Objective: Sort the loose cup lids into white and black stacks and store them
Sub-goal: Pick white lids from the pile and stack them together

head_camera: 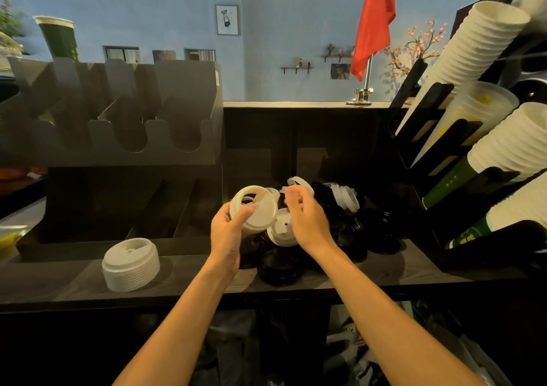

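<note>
White plastic gathers in three spots. A finished white stack [131, 264] stands upright on the desk [59, 294], well to the left of the loose heap, probably parked there so that it cannot get mixed back in. The left hand [228, 233] grips a short pile of white lids [255, 208] from below with the thumb across the rim. It tilts the open face toward the right, so another lid can drop straight on.

The right hand [306, 218] hovers just beside it with its fingers curled inward. A tilted white lid [281, 233] shows below its palm, but I cannot tell whether the fingers pinch that lid or merely hang over it.

Behind and under both hands lies the unsorted heap: black lids [349, 225] spread across the desk, with a nested white bundle [344, 197] at the back. With so many lids loose, I judge the sorting partway along, the whites being picked out first.

The grey rack [118, 154] on the left has open slots, a likely home for the stacks. Paper cups [485, 45] lean in holders on the right.
</note>
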